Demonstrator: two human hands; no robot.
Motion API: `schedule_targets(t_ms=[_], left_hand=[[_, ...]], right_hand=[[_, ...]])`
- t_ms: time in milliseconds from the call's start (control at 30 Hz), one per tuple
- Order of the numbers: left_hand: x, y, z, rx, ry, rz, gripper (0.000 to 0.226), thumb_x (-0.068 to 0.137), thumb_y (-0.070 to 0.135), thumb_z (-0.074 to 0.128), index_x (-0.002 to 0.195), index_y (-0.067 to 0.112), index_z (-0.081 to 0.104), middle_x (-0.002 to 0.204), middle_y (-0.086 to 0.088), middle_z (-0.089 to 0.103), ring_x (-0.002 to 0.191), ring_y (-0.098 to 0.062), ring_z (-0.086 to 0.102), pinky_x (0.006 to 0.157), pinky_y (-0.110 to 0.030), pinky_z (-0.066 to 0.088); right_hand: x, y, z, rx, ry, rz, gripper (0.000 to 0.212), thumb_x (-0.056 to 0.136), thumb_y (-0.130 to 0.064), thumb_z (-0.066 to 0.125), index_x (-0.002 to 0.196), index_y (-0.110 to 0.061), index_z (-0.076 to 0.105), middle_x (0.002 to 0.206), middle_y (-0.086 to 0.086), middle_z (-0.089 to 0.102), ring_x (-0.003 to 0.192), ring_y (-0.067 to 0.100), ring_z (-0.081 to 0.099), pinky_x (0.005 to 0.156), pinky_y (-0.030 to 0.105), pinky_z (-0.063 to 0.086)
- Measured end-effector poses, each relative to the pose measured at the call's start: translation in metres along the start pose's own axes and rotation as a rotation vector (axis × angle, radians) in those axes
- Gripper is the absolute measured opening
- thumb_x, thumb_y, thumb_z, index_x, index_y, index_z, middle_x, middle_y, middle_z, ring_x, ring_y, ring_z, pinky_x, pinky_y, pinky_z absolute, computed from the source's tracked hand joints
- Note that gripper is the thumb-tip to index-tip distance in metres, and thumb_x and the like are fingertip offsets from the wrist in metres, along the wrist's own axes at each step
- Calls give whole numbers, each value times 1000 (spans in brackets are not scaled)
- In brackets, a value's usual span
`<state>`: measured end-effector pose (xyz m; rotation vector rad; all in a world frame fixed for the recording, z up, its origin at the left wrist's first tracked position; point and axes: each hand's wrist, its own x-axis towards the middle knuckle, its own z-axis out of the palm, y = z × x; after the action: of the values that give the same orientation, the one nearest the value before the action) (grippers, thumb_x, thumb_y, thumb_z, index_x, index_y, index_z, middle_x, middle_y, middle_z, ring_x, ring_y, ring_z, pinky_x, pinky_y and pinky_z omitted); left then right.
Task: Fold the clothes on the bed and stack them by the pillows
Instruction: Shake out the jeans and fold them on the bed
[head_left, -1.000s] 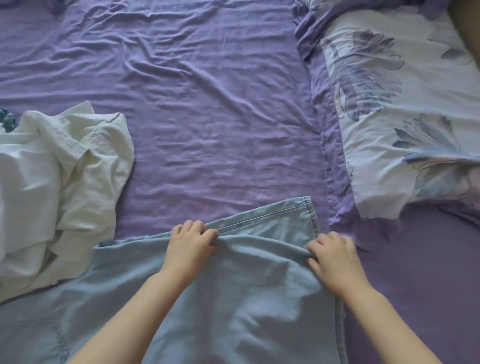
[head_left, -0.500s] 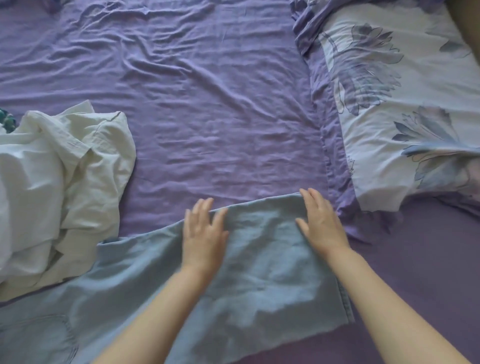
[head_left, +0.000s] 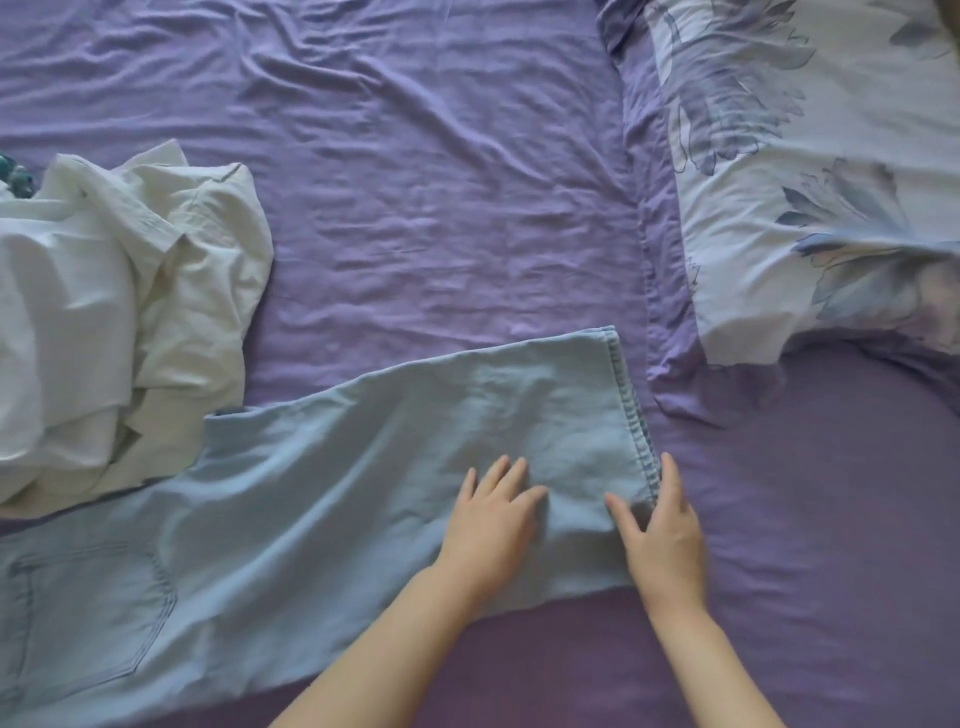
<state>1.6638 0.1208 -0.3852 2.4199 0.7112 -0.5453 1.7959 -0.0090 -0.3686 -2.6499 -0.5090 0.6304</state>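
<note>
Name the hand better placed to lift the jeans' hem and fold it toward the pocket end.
Right hand: it rests at the jeans' hem; left hand lies farther inside.

A: What runs out of view?
B: The light blue jeans (head_left: 322, 499) leave the left and bottom edges, so the waist is unseen. The white shirt (head_left: 119, 312) is cut off at the left.

A: Anything else?
B: The flowered pillow (head_left: 810, 171) passes the top and right edges. A small teal scrap (head_left: 15, 174) behind the shirt is too little to identify.
</note>
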Motion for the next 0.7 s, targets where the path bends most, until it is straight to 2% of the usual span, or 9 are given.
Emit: schedule_targets(t_ms=[33, 100, 200, 267, 367, 467, 533, 600, 700], left_hand=[[0, 2, -1, -37, -5, -16, 39, 98, 28, 40, 137, 27, 43, 157, 0, 20, 146, -21, 11, 116, -44, 9], [-1, 10, -10, -202, 5, -40, 39, 100, 28, 39, 138, 23, 46, 150, -1, 34, 142, -21, 22, 116, -37, 18], [-3, 24, -32, -711, 11, -168, 36, 100, 28, 43, 132, 14, 54, 133, -1, 55, 128, -16, 46, 105, -25, 32], [-5, 28, -47, -1061, -26, -294, 36, 98, 36, 45, 126, 16, 58, 122, 1, 60, 118, -15, 54, 94, -28, 42], [-7, 21, -66, -1409, -108, -387, 43, 92, 54, 45, 118, 23, 60, 113, 2, 65, 101, -14, 63, 82, -35, 53], [-9, 7, -77, -1418, -126, -330, 38, 86, 53, 58, 109, 23, 63, 99, 2, 69, 83, -14, 66, 71, -33, 56], [-11, 2, -75, -1325, -142, -293, 32, 85, 37, 68, 111, 20, 62, 101, -3, 70, 82, -15, 68, 70, -33, 57], [-9, 1, -68, -1269, -124, -301, 27, 85, 19, 70, 110, 12, 62, 100, -9, 70, 82, -18, 68, 71, -35, 59], [-5, 4, -64, -1264, -36, -355, 17, 85, -4, 57, 95, 7, 65, 86, -9, 68, 67, -18, 65, 61, -32, 59]], right_hand=[[-4, -4, -3, 5, 22, 24, 81, 81, -34, 70, 146, -12, 27, 128, 23, 54, 113, 40, 52, 87, 44, 45], [-9, -12, -11, 17, 55, 25, 79, 78, -34, 73, 143, -14, 33, 119, 22, 59, 109, 39, 53, 85, 44, 45], [-20, -29, -23, 84, 44, -67, 71, 77, -24, 74, 139, -15, 41, 126, 11, 58, 116, 31, 51, 94, 40, 40], [-32, -41, -28, 156, -55, -140, 71, 82, -19, 67, 144, -28, 33, 135, -3, 51, 123, 18, 47, 96, 37, 41], [-55, -57, -28, 113, -229, -319, 74, 87, -17, 57, 143, -47, 20, 144, -19, 35, 128, 3, 36, 95, 32, 44], [-76, -70, -10, 137, -325, -398, 67, 90, -17, 55, 145, -37, 23, 156, -14, 10, 140, 3, 17, 108, 26, 32], [-86, -74, 0, 311, -330, -291, 62, 90, -12, 54, 145, -26, 30, 154, -7, 23, 140, 8, 25, 112, 31, 29], [-90, -75, 5, 452, -234, -160, 49, 90, -9, 52, 136, -23, 42, 138, -8, 47, 129, 10, 43, 105, 31, 38], [-80, -72, 4, 403, -12, -80, 37, 88, -15, 60, 122, -21, 48, 112, -6, 63, 107, 18, 60, 88, 32, 47]])
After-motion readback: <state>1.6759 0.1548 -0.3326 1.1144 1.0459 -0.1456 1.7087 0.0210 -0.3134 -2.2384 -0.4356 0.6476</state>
